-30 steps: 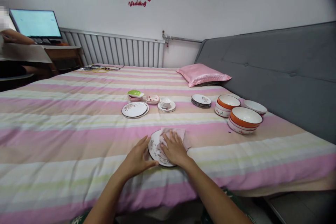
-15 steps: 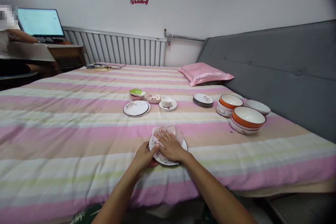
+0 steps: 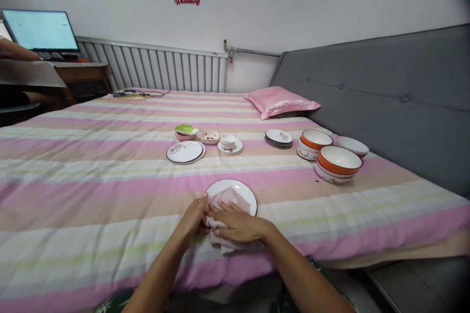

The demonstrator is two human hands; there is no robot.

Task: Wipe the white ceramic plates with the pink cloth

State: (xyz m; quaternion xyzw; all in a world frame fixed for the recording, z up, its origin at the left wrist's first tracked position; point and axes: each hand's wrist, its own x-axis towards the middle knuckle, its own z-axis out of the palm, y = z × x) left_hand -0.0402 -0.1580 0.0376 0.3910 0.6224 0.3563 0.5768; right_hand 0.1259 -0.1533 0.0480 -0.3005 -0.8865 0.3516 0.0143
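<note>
A white plate point(image 3: 240, 187) with a thin dark rim lies near the front edge of the bed. My left hand point(image 3: 195, 215) grips its left edge, thumb on top and the other fingers mostly hidden beneath. Across the plate's near half spreads a pale pink cloth point(image 3: 235, 196), its lower end hanging past the near rim. My right hand point(image 3: 237, 223) presses the cloth onto the plate with fingers stretched over it. The plate's near side is hidden by cloth and hand.
Beyond lie flat plates point(image 3: 184, 152), small dishes point(image 3: 186, 130), a pink dish point(image 3: 210, 137) and small bowls on saucers point(image 3: 229, 143). To the right stand a plate stack point(image 3: 279, 138) and orange-and-white bowls point(image 3: 338, 161). A pink pillow point(image 3: 281, 100) rests by the grey headboard point(image 3: 385, 78).
My right hand and the cloth have slid toward me, down to the plate's near edge, so the far part of the plate now shows. The view has shifted slightly right.
</note>
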